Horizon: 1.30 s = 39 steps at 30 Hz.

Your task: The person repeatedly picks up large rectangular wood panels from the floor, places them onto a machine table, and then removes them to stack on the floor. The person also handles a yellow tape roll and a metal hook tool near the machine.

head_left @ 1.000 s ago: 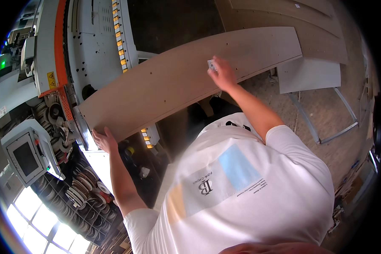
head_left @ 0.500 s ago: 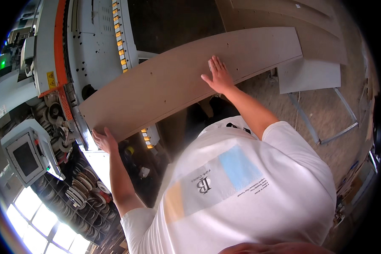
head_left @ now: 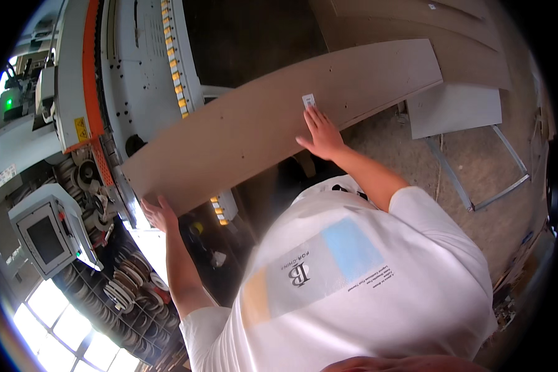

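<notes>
A long brown board (head_left: 229, 133) with a curved far edge and a few small holes lies across in front of me, its left end on the machine. My right hand (head_left: 323, 137) rests flat near the middle of the board, fingers stretched and thumb apart. Just beyond its fingertips a small white label (head_left: 309, 101) is stuck to the board. My left hand (head_left: 160, 215) touches the near left corner of the board, thumb and fingers apart; its palm side is hidden.
At left stands a grey machine (head_left: 130, 80) with an orange strip and a row of yellow rollers (head_left: 175, 74). A control screen (head_left: 46, 239) and a rack of edge-band rolls (head_left: 127, 288) are nearer. Larger brown panels (head_left: 390, 37) lie beyond; a pale panel (head_left: 459, 111) and metal frame (head_left: 502, 192) are right.
My right hand has slid toward me across the board, baring the white label. The left hand stays at the corner, and the view has shifted slightly.
</notes>
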### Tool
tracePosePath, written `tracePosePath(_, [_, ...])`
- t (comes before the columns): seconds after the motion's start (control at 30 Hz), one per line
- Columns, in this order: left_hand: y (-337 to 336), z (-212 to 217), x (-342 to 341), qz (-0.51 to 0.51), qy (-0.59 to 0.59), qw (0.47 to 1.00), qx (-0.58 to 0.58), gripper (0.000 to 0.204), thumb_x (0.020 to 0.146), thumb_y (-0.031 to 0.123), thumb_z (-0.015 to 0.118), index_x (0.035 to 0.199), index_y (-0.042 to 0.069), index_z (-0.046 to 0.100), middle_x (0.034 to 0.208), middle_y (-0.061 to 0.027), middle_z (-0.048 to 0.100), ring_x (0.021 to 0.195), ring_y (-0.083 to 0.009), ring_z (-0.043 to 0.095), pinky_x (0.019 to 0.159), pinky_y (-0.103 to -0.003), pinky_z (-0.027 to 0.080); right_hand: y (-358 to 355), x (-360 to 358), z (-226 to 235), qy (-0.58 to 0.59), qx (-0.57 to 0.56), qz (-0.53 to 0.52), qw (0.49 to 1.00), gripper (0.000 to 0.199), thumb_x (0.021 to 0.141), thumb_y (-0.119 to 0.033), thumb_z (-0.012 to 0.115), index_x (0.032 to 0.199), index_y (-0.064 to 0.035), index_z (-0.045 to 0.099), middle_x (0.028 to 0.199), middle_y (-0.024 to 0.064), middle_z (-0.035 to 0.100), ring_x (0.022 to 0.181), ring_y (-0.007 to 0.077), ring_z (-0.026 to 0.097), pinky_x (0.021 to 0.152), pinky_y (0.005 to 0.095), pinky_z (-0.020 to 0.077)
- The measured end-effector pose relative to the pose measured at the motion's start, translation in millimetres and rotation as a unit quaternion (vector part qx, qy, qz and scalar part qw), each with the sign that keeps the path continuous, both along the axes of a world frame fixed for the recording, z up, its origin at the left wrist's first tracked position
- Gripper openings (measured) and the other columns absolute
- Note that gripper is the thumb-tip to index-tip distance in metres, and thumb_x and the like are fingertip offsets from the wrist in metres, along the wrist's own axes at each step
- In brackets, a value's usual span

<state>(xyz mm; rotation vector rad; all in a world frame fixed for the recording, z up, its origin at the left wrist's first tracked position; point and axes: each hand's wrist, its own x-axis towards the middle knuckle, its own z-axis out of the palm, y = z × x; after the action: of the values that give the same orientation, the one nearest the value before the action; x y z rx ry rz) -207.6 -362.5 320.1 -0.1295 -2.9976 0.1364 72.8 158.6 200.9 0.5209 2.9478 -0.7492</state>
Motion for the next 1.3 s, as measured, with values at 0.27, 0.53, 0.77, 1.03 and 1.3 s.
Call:
tracePosePath(0.27, [7, 4, 12, -0.005, 0.007, 0.999, -0.036, 0.076, 0.103, 0.051, 0.048, 0.161, 0.011, 0.019, 0.162, -0.0203, 0.028, 0.15, -0.0405, 0.027, 0.118, -0.056, 0.027, 77, 122, -66, 0.052, -0.058, -0.318, 0.945, 0.044, 0.096, -0.039, 0.064, 0.121, -0.0031, 0.065, 0.129, 0.0165, 0.066, 0.114, 0.039, 0.062, 0.1, 0.0471, 0.0493])
tracePosePath(0.53, [90, -3, 54, -0.108, -0.037, 0.99, -0.082, 0.064, 0.102, 0.034, 0.053, 0.158, 0.011, 0.031, 0.166, -0.0142, 0.024, 0.156, -0.0342, 0.016, 0.124, -0.057, 0.012, 187, 125, -167, 0.02, -0.503, -0.69, 0.52, 0.063, 0.105, -0.054, 0.041, 0.148, -0.0086, 0.045, 0.15, 0.0097, 0.052, 0.134, 0.0318, 0.051, 0.109, 0.0477, 0.0406])
tracePosePath(0.77, [141, -18, 85, -0.202, -0.035, 0.979, -0.022, 0.065, 0.092, 0.032, 0.064, 0.15, 0.011, 0.044, 0.163, -0.0139, 0.032, 0.154, -0.0346, 0.023, 0.125, -0.057, 0.013, 192, 102, -163, 0.158, -0.604, -0.692, 0.362, 0.063, 0.103, -0.055, 0.044, 0.151, -0.0137, 0.045, 0.153, 0.008, 0.048, 0.14, 0.0319, 0.045, 0.115, 0.0532, 0.0364])
tracePosePath(1.03, [116, -13, 63, -0.224, -0.026, 0.971, 0.077, 0.057, 0.09, 0.028, 0.066, 0.143, 0.012, 0.053, 0.156, -0.0135, 0.044, 0.149, -0.0362, 0.034, 0.123, -0.057, 0.022, 172, 144, -79, 0.142, -0.555, -0.708, 0.412, 0.059, 0.098, -0.059, 0.045, 0.139, -0.0175, 0.056, 0.135, 0.003, 0.063, 0.121, 0.0277, 0.062, 0.095, 0.0482, 0.0522])
tracePosePath(1.3, [73, -2, 27, -0.249, -0.03, 0.959, 0.133, 0.056, 0.091, 0.028, 0.067, 0.144, 0.016, 0.053, 0.156, -0.0097, 0.045, 0.148, -0.0324, 0.036, 0.122, -0.054, 0.025, 90, 150, 11, 0.159, -0.569, -0.691, 0.416, 0.066, 0.101, -0.055, 0.036, 0.152, -0.0136, 0.044, 0.151, 0.0108, 0.049, 0.136, 0.0346, 0.049, 0.106, 0.0553, 0.0455])
